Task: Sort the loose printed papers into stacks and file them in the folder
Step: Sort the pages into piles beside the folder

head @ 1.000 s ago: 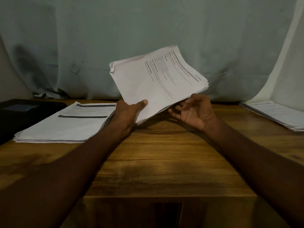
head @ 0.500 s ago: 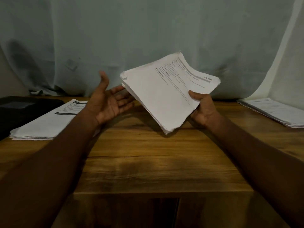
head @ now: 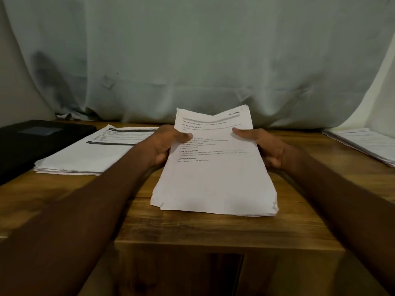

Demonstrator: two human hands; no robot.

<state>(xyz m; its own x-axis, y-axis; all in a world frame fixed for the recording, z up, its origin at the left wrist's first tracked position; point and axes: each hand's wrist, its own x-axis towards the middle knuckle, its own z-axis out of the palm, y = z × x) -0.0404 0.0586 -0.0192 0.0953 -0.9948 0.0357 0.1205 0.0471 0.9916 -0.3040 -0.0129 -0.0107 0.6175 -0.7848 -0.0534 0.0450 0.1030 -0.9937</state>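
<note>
Holding the paper stack (head: pixel 213 174) at both side edges, left hand (head: pixel 165 144) and right hand (head: pixel 266 146) curled around it, thumbs on top; near end resting on the table (head: pixel 213 229), middle.

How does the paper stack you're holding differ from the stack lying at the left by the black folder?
The held white paper stack is gripped at both sides by the left hand and right hand, far end lifted; the left white paper stack lies flat and untouched on the wooden table. The held stack's top page has a pale grey header band; the left stack's shows dark bars. Both are printed white sheets.
</note>
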